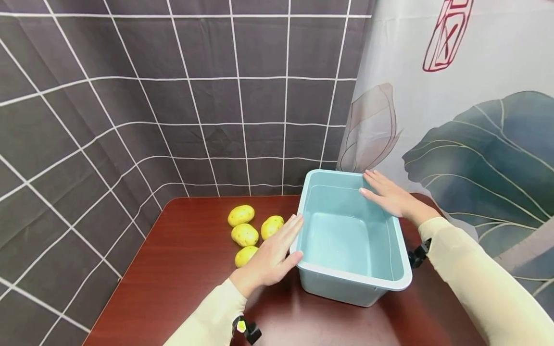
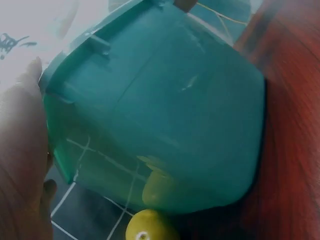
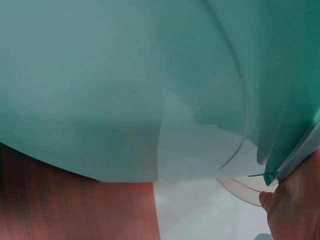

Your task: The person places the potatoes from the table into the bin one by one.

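Observation:
A light blue plastic basin stands on the table, its inside bare. My left hand lies against its left rim with the fingers straight and the thumb near the front left corner. Across the right rim, toward the back, rests my right hand, its fingers extended over the edge. The left wrist view shows the basin's outer side wall close up, with the left hand at the rim. From the right wrist, the opposite wall fills most of the view, and part of the right hand shows at the rim.
Several yellow potatoes lie on the reddish-brown table, left of the basin and close to the left hand. A dark grid-patterned cloth hangs behind and at the left. A white curtain with leaf prints hangs at the right.

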`<move>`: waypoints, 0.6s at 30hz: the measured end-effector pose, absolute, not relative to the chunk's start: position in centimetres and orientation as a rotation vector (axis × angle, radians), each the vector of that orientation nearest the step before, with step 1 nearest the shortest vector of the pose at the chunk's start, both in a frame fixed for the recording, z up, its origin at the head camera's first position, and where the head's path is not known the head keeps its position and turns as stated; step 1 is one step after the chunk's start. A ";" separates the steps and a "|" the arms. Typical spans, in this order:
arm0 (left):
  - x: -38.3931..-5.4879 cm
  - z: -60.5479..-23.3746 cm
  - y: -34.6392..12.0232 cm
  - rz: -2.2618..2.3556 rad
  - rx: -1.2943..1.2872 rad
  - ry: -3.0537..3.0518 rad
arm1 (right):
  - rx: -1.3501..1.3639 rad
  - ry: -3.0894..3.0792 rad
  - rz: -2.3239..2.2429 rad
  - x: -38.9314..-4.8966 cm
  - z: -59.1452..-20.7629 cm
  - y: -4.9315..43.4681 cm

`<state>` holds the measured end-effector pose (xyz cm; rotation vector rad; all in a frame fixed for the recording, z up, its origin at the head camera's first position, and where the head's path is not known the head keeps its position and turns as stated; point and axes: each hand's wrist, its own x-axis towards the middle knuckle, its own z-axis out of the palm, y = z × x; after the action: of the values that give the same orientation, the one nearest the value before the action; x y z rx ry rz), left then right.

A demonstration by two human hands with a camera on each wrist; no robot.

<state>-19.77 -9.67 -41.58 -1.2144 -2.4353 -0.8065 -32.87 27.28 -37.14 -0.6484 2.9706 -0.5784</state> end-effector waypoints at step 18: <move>-19.1 -42.4 -9.7 -0.947 -1.096 -2.412 | -0.712 2.961 -0.604 -32.8 -37.2 25.5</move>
<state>-19.08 -9.67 -42.38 -1.0961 -2.4117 -0.9471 -32.81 25.47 -37.23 -0.7120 2.9610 -0.6042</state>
